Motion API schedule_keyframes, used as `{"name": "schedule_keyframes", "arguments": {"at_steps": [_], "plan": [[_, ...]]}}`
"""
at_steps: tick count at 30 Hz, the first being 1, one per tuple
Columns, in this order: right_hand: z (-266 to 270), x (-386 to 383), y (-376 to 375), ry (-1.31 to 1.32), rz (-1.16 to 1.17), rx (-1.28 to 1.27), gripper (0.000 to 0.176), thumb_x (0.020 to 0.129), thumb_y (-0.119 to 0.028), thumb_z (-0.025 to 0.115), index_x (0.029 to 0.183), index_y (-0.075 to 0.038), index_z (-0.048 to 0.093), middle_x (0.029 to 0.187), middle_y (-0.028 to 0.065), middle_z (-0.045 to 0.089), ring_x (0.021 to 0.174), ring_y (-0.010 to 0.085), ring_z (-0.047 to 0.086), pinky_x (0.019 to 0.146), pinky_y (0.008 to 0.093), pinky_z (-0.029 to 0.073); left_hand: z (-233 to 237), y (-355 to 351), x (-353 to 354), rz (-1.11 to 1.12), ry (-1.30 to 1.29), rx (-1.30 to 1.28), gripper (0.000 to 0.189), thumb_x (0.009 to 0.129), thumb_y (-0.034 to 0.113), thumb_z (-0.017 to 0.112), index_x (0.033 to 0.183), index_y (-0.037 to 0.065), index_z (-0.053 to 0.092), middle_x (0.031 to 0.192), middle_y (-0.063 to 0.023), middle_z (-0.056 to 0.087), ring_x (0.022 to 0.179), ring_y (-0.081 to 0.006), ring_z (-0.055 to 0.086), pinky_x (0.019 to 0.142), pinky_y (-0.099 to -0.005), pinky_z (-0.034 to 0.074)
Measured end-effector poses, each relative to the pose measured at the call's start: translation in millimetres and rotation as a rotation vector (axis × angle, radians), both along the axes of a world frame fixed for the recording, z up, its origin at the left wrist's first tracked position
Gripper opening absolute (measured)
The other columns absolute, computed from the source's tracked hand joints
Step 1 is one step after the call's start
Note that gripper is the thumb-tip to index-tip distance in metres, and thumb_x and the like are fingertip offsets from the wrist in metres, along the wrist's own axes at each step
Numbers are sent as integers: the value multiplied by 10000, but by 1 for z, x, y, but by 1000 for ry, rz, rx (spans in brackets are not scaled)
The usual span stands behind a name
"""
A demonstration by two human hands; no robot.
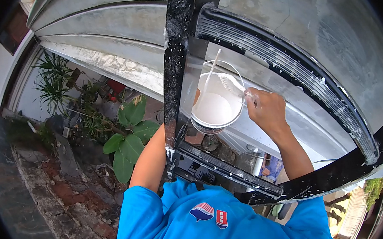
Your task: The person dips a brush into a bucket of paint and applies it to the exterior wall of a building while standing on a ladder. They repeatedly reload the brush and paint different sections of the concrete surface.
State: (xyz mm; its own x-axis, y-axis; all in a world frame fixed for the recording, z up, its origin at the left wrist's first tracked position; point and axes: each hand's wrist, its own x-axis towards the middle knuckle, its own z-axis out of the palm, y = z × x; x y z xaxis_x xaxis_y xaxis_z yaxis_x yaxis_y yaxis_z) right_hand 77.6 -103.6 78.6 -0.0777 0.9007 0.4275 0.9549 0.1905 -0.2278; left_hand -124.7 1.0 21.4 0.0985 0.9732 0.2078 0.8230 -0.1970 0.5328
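A white bucket [228,124] of white paint hangs between the black frame bars, its thin wire handle raised. My left hand [196,96] reaches behind the upright black post to the bucket's side; only a bit of it shows at the rim, and most of its fingers are hidden. My right hand [265,108] is closed around the handle of a paintbrush [231,85], whose white-coated head lies over the bucket's far right rim. A pale thin stick [214,65] leans out of the bucket.
The paint-spattered black post [174,52] stands close in front, joined by a curved bar [286,56] and a lower crossbar [232,168]. Behind is a grey curved wall [320,31]. Far below at left are a leafy plant [132,143] and a rough stone ledge [61,194].
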Motion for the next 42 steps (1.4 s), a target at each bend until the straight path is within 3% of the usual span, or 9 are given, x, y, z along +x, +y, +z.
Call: {"name": "schedule_keyframes", "arguments": {"at_steps": [3, 7, 23, 28, 31, 34, 38, 39, 42], "plan": [[4, 21, -14, 294, 4, -123, 223, 823, -230, 603, 965, -84, 694, 844, 151, 676, 571, 247, 622, 553, 305, 491, -20, 9, -1, -16, -71, 34, 222, 897, 207, 518, 874, -6, 576, 705, -232, 614, 662, -408, 618, 590, -450, 474], [-10, 26, -35, 487, 54, -76, 180, 833, -148, 632, 975, -50, 684, 784, 108, 680, 592, 163, 619, 570, 259, 472, -24, 12, -1, -11, -67, 34, 223, 898, 210, 518, 866, -5, 570, 711, -229, 617, 667, -414, 617, 598, -457, 475], [-43, 41, -66, 541, 63, 51, 160, 839, -108, 619, 976, -38, 665, 811, 106, 679, 674, 190, 652, 621, 269, 483, -30, 11, -1, -21, -76, 74, 232, 880, 185, 532, 876, -41, 583, 725, -271, 608, 701, -443, 603, 618, -471, 473], [-51, 49, -75, 393, 123, -124, 191, 857, -143, 533, 1017, -40, 545, 753, 187, 623, 649, 393, 599, 588, 414, 471, -45, 21, 0, 0, -212, 78, 198, 823, 108, 562, 795, -84, 598, 746, -281, 609, 751, -449, 599, 673, -485, 460], [-51, 45, -81, 557, 148, -261, 201, 857, -115, 509, 1019, -16, 443, 675, 241, 571, 608, 424, 570, 572, 469, 438, -45, 22, -3, -22, -155, 60, 171, 806, 79, 549, 806, -84, 599, 752, -276, 616, 742, -445, 602, 676, -480, 463], [-27, 40, -86, 649, 75, -122, 227, 883, -130, 497, 1058, 14, 513, 752, 226, 596, 640, 386, 582, 593, 418, 449, -41, 20, -4, -36, -92, 54, 209, 826, 108, 554, 813, -99, 577, 722, -290, 602, 709, -447, 601, 644, -476, 458], [9, 69, -68, 621, 303, 206, 276, 919, -98, 483, 1174, -13, 545, 1032, 123, 607, 946, 191, 556, 829, 305, 436, -43, 19, -5, -48, -119, 102, 253, 856, 146, 547, 806, -101, 567, 702, -293, 596, 681, -451, 597, 623, -474, 454], [29, 64, -54, 854, 270, 295, 331, 937, -141, 477, 1242, -16, 493, 1019, 87, 595, 953, 149, 530, 847, 301, 430, -41, 18, -4, -52, -131, 108, 261, 861, 153, 545, 802, -100, 566, 697, -291, 595, 677, -452, 595, 620, -475, 452], [112, 61, -51, 1028, 235, 20, 360, 957, -174, 445, 1276, -7, 443, 962, 57, 572, 871, 108, 510, 788, 280, 437, -43, 19, -2, -58, -158, 115, 280, 866, 172, 548, 796, -99, 562, 689, -290, 592, 672, -460, 590, 617, -487, 443]]}}
